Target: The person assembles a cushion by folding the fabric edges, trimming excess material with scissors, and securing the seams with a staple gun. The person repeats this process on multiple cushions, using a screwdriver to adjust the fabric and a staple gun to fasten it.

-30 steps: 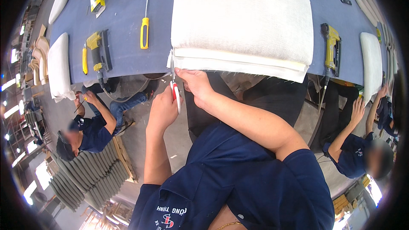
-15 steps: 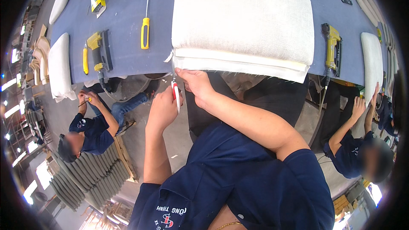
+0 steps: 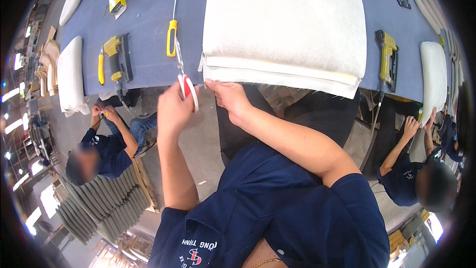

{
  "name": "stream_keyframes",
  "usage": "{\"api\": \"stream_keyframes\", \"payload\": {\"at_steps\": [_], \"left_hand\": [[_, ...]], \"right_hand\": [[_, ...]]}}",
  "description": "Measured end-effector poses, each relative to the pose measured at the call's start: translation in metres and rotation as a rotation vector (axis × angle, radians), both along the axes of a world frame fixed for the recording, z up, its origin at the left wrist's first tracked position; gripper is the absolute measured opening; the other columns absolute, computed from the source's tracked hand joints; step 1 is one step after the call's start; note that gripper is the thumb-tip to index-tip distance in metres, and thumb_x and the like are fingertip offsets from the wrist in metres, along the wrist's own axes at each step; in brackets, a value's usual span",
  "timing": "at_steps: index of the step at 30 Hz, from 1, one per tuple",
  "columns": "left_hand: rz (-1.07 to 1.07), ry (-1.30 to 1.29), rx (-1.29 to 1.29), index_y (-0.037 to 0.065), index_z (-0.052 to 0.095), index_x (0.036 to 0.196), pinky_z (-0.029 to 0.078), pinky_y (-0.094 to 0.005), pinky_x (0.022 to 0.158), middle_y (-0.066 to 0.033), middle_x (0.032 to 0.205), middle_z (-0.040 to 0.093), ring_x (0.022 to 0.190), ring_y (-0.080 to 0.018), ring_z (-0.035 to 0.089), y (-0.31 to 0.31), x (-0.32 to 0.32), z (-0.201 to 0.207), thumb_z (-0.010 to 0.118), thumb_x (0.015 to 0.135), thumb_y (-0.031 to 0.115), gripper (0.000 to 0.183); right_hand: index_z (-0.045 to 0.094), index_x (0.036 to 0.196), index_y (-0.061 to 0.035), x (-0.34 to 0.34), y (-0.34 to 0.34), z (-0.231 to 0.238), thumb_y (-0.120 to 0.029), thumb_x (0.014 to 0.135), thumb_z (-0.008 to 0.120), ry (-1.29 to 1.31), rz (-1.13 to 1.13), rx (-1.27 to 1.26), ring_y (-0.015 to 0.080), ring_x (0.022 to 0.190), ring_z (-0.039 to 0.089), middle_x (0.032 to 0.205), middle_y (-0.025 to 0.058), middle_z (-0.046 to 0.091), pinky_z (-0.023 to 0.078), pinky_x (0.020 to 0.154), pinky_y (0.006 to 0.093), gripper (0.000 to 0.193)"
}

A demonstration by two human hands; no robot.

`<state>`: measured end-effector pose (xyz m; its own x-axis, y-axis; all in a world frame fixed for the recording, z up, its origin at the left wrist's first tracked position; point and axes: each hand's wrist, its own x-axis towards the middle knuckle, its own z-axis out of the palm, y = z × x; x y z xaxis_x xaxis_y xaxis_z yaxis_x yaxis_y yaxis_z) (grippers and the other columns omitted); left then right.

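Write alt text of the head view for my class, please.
A person's left hand holds scissors beside a white cushion, while the right hand pinches the cushion's fabric edge. A yellow screwdriver and two yellow handheld tools lie on the blue table; other people are at both sides.

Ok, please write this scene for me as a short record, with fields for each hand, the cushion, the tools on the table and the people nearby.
Left hand: holds red-and-white scissors, blades apart from the cushion
Right hand: pinches the left end of the fabric flap
Cushion: pale, on the blue-grey table; flap along its near side, edge frayed
Tools: yellow-handled screwdriver; two yellow-and-black power tools, one left, one right of the cushion
People: at least one on each side
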<state>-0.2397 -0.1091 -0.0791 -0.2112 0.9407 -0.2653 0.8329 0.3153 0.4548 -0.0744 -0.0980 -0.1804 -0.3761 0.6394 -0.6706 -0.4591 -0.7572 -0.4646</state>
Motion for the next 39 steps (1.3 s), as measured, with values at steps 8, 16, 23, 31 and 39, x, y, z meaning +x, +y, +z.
{"api": "stream_keyframes", "payload": {"at_steps": [8, 16, 23, 31, 39], "left_hand": [[0.154, -0.009, 0.620, -0.002, 0.079, 0.124, 0.062, -0.0363, 0.086, -0.0193, 0.110, 0.083, 0.089, -0.0194, 0.079, 0.062, 0.008, 0.042, 0.082, 0.101, 0.020, 0.033], [-0.025, -0.014, 0.495, 0.001, 0.078, 0.114, 0.058, -0.0409, 0.082, -0.0139, 0.098, 0.078, 0.088, -0.0300, 0.073, 0.033, 0.023, -0.040, 0.082, 0.095, 0.012, 0.023], [-0.103, -0.037, 0.429, 0.003, 0.071, 0.094, 0.054, -0.0433, 0.077, -0.0111, 0.084, 0.069, 0.082, -0.0313, 0.068, 0.028, 0.024, -0.049, 0.076, 0.088, 0.006, 0.009], [-0.005, -0.099, -0.204, 0.005, 0.083, 0.100, 0.061, -0.0467, 0.082, -0.0190, 0.092, 0.080, 0.090, -0.0364, 0.079, -0.050, -0.043, -0.069, 0.076, 0.088, 0.027, 0.025], [0.218, -0.063, -0.084, 0.002, 0.084, 0.105, 0.061, -0.0487, 0.082, -0.0179, 0.086, 0.081, 0.087, -0.0382, 0.079, -0.077, -0.032, -0.068, 0.078, 0.099, 0.044, 0.043]], "right_hand": [[0.082, 0.120, -0.0070, 0.028, 0.008, -0.011, -0.032, 0.108, 0.076, 0.065, 0.332, 0.111, 0.0062, 0.067, 0.048, 0.074, -0.0075, 0.054, 0.038, 0.061, 0.0277, 0.028], [0.079, 0.134, -0.0175, 0.170, -0.011, -0.054, -0.044, 0.102, 0.074, -0.945, 0.838, 0.663, 0.0295, 0.109, 0.079, 0.119, 0.0127, 0.083, 0.059, 0.099, 0.0400, 0.042], [0.075, 0.138, -0.0072, 0.266, -0.034, -0.155, -0.036, 0.101, 0.077, -0.878, 0.410, 0.109, 0.0311, 0.113, 0.077, 0.125, 0.0182, 0.081, 0.058, 0.099, 0.0409, 0.047], [0.072, 0.147, -0.0161, 0.258, -0.038, -0.190, -0.057, 0.104, 0.067, -1.033, 0.786, 0.278, 0.0304, 0.132, 0.071, 0.138, 0.0141, 0.078, 0.053, 0.113, 0.0397, 0.060], [0.075, 0.140, -0.0205, 0.245, -0.029, -0.154, -0.046, 0.105, 0.068, -1.021, 0.805, 0.294, 0.0289, 0.131, 0.072, 0.137, 0.0133, 0.078, 0.054, 0.112, 0.0389, 0.044]]}}
